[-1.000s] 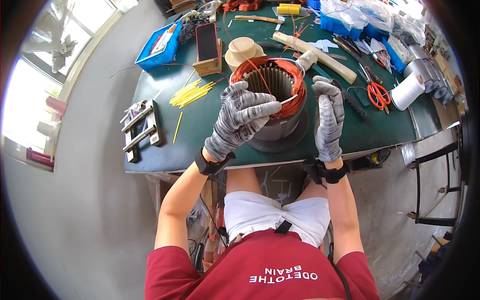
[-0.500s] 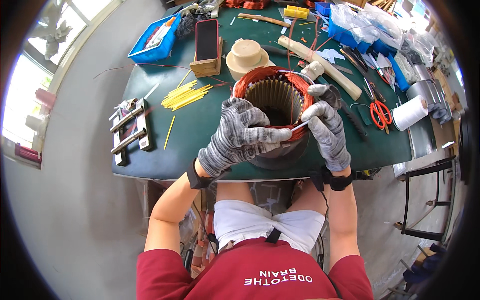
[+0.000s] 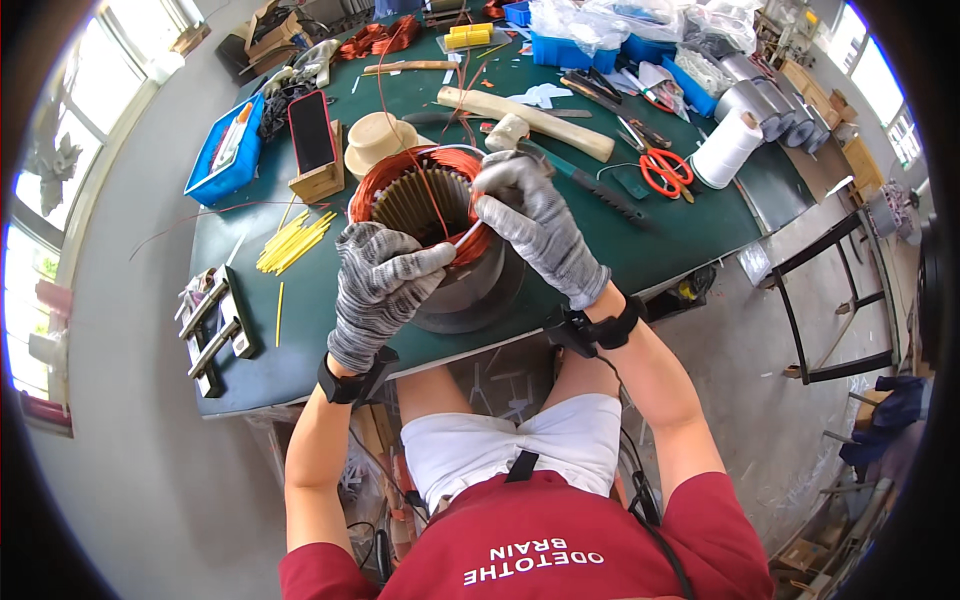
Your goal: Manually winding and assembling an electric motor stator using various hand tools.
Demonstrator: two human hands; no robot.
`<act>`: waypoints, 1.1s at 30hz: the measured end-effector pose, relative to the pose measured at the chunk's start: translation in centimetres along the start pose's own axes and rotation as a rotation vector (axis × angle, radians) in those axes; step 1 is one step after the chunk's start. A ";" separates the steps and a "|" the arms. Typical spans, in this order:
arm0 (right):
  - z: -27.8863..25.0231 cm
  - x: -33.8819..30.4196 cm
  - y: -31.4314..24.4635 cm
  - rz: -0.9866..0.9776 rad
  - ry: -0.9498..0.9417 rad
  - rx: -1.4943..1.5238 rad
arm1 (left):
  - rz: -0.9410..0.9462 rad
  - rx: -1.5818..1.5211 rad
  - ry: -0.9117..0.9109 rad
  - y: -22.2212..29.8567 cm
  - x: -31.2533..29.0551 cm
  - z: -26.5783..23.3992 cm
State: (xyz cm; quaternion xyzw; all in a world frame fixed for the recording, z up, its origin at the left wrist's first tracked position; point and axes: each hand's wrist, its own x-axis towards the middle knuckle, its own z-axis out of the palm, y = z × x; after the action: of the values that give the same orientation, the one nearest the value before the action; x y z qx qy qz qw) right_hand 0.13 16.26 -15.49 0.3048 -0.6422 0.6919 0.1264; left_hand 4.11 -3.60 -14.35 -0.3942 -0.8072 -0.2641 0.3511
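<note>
Copper wire: a thick red-brown copper ring (image 3: 378, 180) crowns a grey cylinder (image 3: 478, 282), which stands upright near the front edge of the green tabletop (image 3: 600, 262).
White cord: a short stretch of white cord (image 3: 470, 235) shows along the ring's front right rim, between the two hands.
Left hand: the gloved left hand (image 3: 385, 290) is at the front of the ring, fingers drawn together, tips at the cord; whether they pinch it, I cannot tell.
Right hand: the gloved right hand (image 3: 535, 225) is slightly blurred, fingers bent at the ring's right rim; its grip is unclear.
Left of the ring: yellow sticks (image 3: 293, 243) lie in a loose pile, with a metal clamp (image 3: 215, 325) nearer the edge.
Behind: a phone (image 3: 312, 130) leans on a wooden block (image 3: 320, 180), beside a cream round block (image 3: 378, 140).
Right: orange-handled scissors (image 3: 666, 172) lie beside a white spool (image 3: 727, 150).
</note>
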 end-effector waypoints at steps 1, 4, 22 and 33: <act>-0.5 0.4 0.1 -0.004 -0.005 -0.003 | -0.008 -0.015 0.006 0.0 -0.1 -0.1; -0.3 1.1 1.1 -0.041 -0.022 -0.114 | 0.049 -0.004 -0.010 -0.2 0.7 -0.3; -20.5 -9.7 6.7 0.367 -0.031 -1.334 | -0.625 0.244 -0.481 1.9 5.5 -6.9; -17.6 -8.8 9.1 0.342 0.271 -0.660 | 0.456 0.332 -0.736 -5.4 14.3 -0.3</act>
State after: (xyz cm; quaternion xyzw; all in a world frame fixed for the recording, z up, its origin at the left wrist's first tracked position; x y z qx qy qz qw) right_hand -2.73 33.83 -27.83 0.0426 -0.8491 0.4934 0.1840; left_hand -6.56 -0.32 -3.86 -0.5676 -0.8022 0.1101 0.1489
